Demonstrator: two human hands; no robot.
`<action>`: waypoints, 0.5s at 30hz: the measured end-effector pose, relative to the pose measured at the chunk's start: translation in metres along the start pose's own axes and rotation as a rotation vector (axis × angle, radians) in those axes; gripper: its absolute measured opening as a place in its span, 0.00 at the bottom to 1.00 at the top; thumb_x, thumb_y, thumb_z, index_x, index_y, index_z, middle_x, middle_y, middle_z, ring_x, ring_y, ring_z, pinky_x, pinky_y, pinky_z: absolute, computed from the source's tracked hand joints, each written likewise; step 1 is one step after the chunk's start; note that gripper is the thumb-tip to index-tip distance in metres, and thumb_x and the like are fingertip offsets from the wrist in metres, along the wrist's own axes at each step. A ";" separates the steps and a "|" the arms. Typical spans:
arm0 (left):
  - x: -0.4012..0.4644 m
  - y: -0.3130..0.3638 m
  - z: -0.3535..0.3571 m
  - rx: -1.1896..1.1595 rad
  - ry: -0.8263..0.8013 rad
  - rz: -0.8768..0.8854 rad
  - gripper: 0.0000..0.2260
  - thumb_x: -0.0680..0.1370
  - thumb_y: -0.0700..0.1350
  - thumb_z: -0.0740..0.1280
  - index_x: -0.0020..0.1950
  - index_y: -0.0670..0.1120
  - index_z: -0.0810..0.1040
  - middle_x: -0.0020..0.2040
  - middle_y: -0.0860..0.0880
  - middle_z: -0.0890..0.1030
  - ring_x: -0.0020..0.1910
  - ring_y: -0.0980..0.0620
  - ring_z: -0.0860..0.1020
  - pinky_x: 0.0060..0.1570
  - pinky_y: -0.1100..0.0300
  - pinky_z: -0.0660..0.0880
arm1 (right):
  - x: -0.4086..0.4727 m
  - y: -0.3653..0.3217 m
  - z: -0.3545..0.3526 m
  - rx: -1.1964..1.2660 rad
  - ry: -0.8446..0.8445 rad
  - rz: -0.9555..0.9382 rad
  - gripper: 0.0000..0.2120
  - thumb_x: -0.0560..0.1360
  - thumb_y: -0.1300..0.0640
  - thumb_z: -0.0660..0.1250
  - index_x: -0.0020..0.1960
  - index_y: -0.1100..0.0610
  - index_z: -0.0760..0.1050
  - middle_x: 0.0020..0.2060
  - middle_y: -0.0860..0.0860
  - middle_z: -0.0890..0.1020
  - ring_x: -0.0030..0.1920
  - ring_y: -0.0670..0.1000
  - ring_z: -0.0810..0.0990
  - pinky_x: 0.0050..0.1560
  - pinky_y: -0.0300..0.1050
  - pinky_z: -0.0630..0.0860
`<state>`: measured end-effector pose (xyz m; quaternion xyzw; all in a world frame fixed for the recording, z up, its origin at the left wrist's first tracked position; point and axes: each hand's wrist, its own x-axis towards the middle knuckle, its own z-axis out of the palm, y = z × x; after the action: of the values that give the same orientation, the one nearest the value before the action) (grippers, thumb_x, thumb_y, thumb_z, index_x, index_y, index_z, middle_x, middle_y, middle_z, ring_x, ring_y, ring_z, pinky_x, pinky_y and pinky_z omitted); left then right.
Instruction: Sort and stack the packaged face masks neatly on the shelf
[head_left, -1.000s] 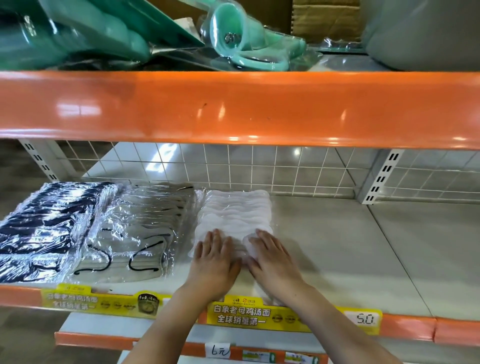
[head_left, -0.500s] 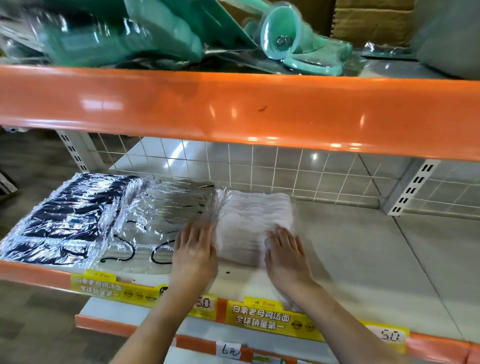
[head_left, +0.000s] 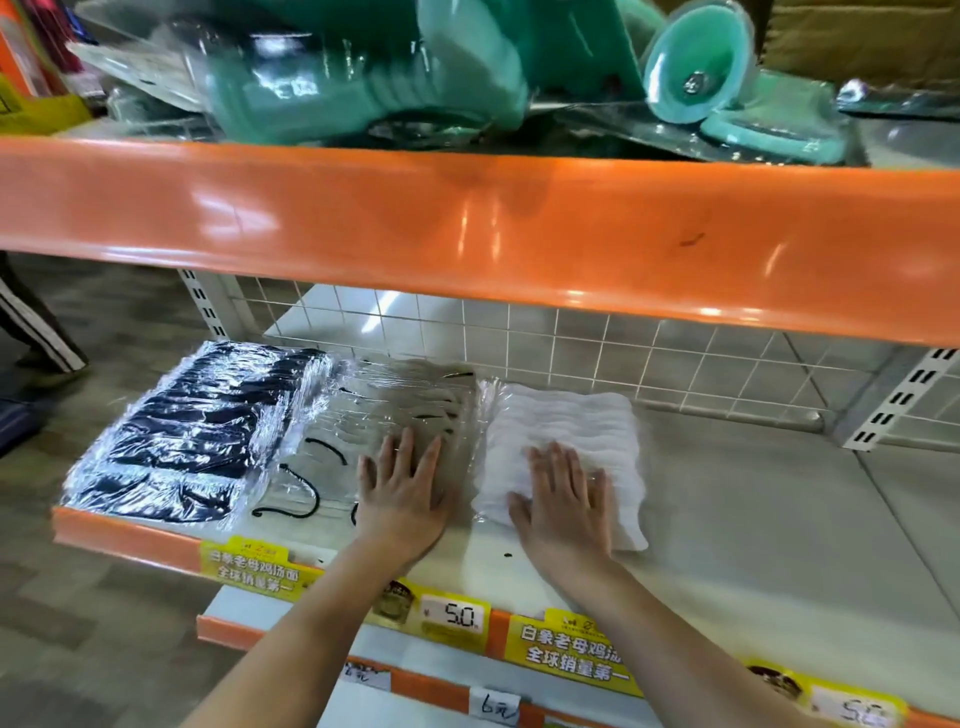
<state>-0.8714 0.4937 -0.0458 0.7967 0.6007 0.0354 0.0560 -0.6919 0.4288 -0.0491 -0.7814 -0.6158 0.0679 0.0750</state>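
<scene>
Three rows of packaged face masks lie side by side on a pale shelf (head_left: 779, 519), all toward its left end. The white masks (head_left: 566, 431), overlapping in clear wrap, form the rightmost row, running from near the wire grid back panel (head_left: 675, 358) toward the front edge. Just beside them on the left lies the row of clear-wrapped masks with black ear loops (head_left: 363, 415), and next to that, at the shelf's left end, the dark masks (head_left: 197, 431) in glossy film.

A person's right hand (head_left: 566, 499) lies flat on the front part of the white masks, fingers (head_left: 558, 460) straight and slightly spread, palm down, gripping nothing. The left hand (head_left: 402, 493) rests the same way on the front right part of the clear-wrapped row, fingers (head_left: 405, 447) extended and lightly fanned, pressing on the film rather than curling round it. The two hands are near each other, with the seam between the two rows showing in the gap.

The right half of the shelf is bare metal. Yellow price labels (head_left: 452, 616) hang along its orange front edge. Above, an orange upper shelf beam (head_left: 467, 228) spans the view, carrying green plastic goods (head_left: 363, 67) in clear packaging. A cardboard box (head_left: 857, 36) stands at the top right.
</scene>
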 end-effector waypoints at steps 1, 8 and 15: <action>0.000 -0.001 0.001 -0.002 0.007 0.008 0.33 0.72 0.62 0.46 0.78 0.58 0.46 0.79 0.47 0.44 0.77 0.46 0.43 0.73 0.45 0.41 | 0.000 -0.001 0.000 -0.001 0.000 0.005 0.44 0.64 0.38 0.26 0.78 0.50 0.40 0.78 0.50 0.40 0.77 0.51 0.37 0.71 0.56 0.30; 0.000 -0.006 0.001 -0.023 0.053 0.055 0.40 0.66 0.66 0.39 0.77 0.57 0.55 0.79 0.47 0.52 0.77 0.45 0.49 0.72 0.44 0.44 | -0.002 -0.002 -0.006 0.000 0.014 0.013 0.29 0.80 0.41 0.44 0.78 0.50 0.45 0.78 0.49 0.44 0.77 0.51 0.40 0.73 0.55 0.35; -0.006 0.002 -0.010 -0.087 0.212 0.139 0.26 0.76 0.60 0.53 0.59 0.43 0.80 0.59 0.39 0.79 0.60 0.33 0.76 0.57 0.33 0.69 | -0.015 0.006 -0.026 0.120 0.020 -0.052 0.23 0.83 0.46 0.48 0.75 0.51 0.56 0.78 0.49 0.47 0.77 0.50 0.42 0.75 0.52 0.39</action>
<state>-0.8720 0.4879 -0.0360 0.8250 0.5446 0.1491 0.0244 -0.6839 0.4122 -0.0246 -0.7598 -0.6300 0.0951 0.1296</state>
